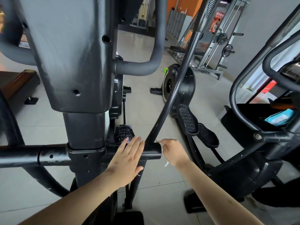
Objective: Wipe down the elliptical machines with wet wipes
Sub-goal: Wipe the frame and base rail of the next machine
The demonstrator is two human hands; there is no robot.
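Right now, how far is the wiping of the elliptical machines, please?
Done: cannot be told; no surface looks plainly wet or clean. In hand: the right hand presses a white wipe on the end of the black crossbar, while the left hand lies flat on that bar. Left: probably the pedals, the long handle bar and the neighbouring machine, where the blue wipes pack waits.

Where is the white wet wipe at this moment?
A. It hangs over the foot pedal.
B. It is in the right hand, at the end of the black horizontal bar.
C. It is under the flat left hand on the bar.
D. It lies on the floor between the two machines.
B: white edges of the wipe show around the right hand, closed at the end of the black horizontal bar, while the left hand lies flat on that bar with no wipe visible.
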